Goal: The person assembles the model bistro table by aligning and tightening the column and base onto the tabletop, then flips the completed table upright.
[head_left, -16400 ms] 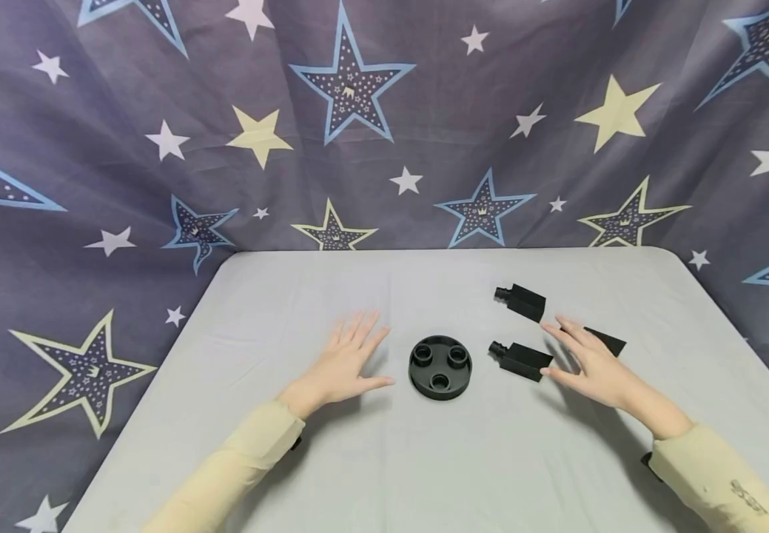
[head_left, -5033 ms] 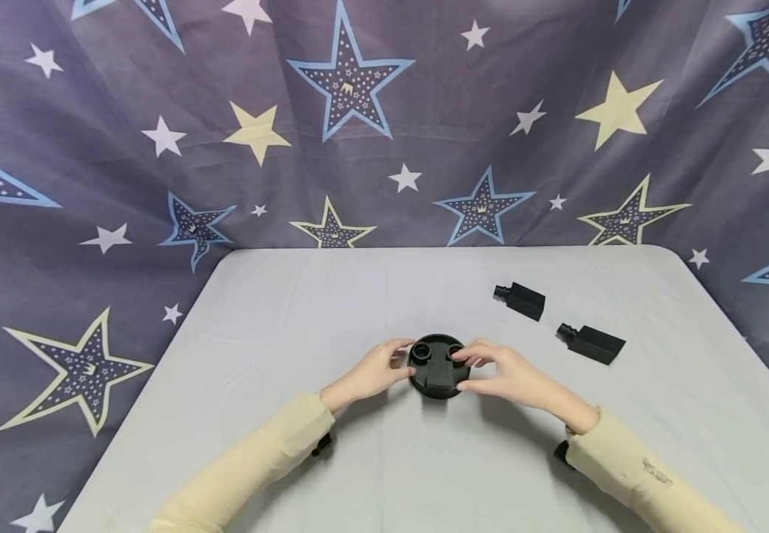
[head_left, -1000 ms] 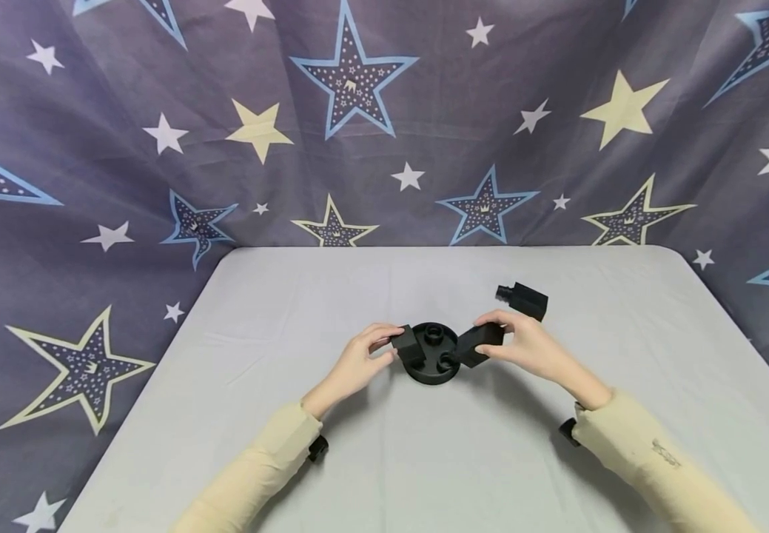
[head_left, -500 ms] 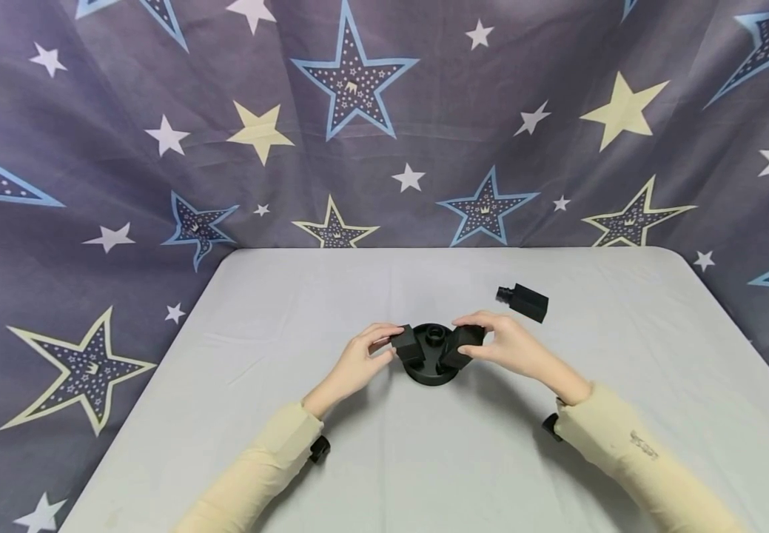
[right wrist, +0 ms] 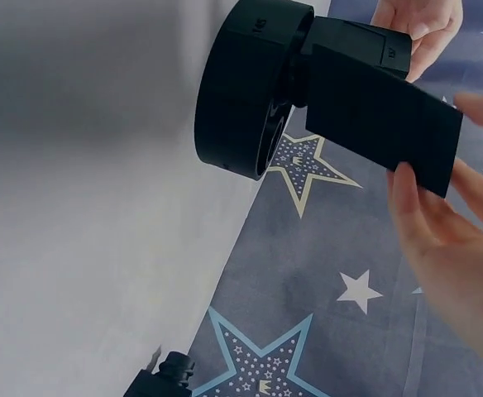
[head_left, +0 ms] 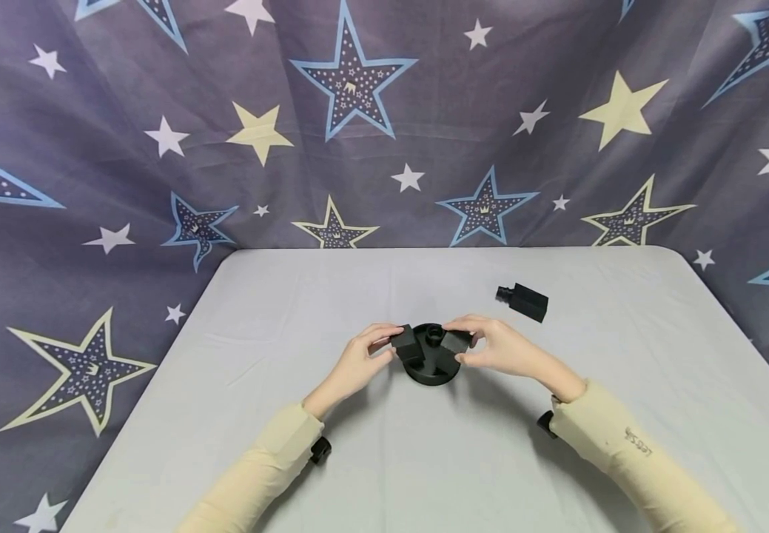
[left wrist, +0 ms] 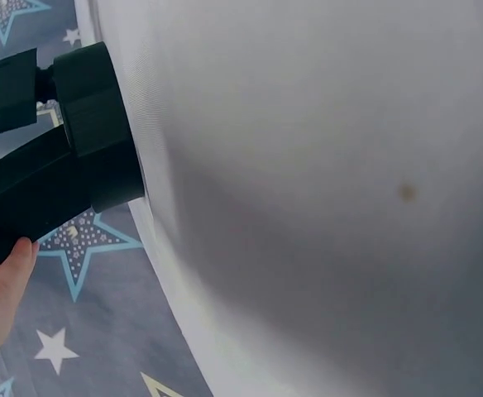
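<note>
"What's leftmost on your feed?"

"The left hand, thumb and fingers pinching the left block. That block stands on the round base, and from the left wrist I see no gap where they meet. I'd have that grip steady the base too, so it doesn't swivel."

"And the base, what's in it?"

"It rests on the white tablecloth between the hands, a shallow rimmed dish with sockets. The back socket is unfilled. Whatever lies under the right block is hidden from me."

"Is that one seated?"

"I doubt it. My left wrist view shows a bit of its neck between block and base. The right hand pinches its outer end, thumb against fingers. Guiding it from here, I'd line the neck up with its socket, then press along the block, never sideways."

"Push or twist?"

"I can't tell; the neck could suit either. I'd start gently, since forcing it crooked could knock the left block loose."

"Anything farther right?"

"One loose block, lying on the cloth beyond the right hand, untouched, its ribbed end pointing left."
</note>
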A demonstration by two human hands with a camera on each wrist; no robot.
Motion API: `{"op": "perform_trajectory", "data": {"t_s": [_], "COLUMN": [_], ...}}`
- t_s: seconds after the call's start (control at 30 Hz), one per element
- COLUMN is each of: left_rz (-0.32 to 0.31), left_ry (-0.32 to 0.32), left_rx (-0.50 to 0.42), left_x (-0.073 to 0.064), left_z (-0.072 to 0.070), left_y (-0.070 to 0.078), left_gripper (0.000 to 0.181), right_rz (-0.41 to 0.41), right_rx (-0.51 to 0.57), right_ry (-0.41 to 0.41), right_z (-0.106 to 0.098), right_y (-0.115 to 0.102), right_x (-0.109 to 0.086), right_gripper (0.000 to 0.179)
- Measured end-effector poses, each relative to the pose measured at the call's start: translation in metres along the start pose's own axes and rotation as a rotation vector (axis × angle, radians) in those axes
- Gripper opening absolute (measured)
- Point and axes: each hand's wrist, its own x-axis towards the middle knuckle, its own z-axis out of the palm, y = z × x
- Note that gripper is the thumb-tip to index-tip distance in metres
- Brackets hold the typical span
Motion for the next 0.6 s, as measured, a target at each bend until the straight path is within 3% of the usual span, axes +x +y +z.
{"op": "perform_trajectory", "data": {"t_s": [0.23,0.47,0.6], "left_rz": [0.008,0.006,-0.001], "left_ry": [0.004,0.005,0.006], "left_rx": [-0.002,0.002,-0.006], "left_x": [0.0003,0.0003,-0.0001], "left_z": [0.0,0.0001,0.0007], "left_y": [-0.0007,-0.0001,0.0003], "left_gripper": [0.033,0.033,0.033], "right_rz": [0.026,-0.007,0.007], "right_rx": [0.079,0.016,-0.023], "right_ry": [-0.043,0.044,0.042], "right_z": [-0.0021,0.0016,0.006], "right_y": [0.0001,0.0028,0.0049], "right_x": [-0.0003,-0.0021,-0.0036], "right_gripper": [0.046,0.041,0.043]}}
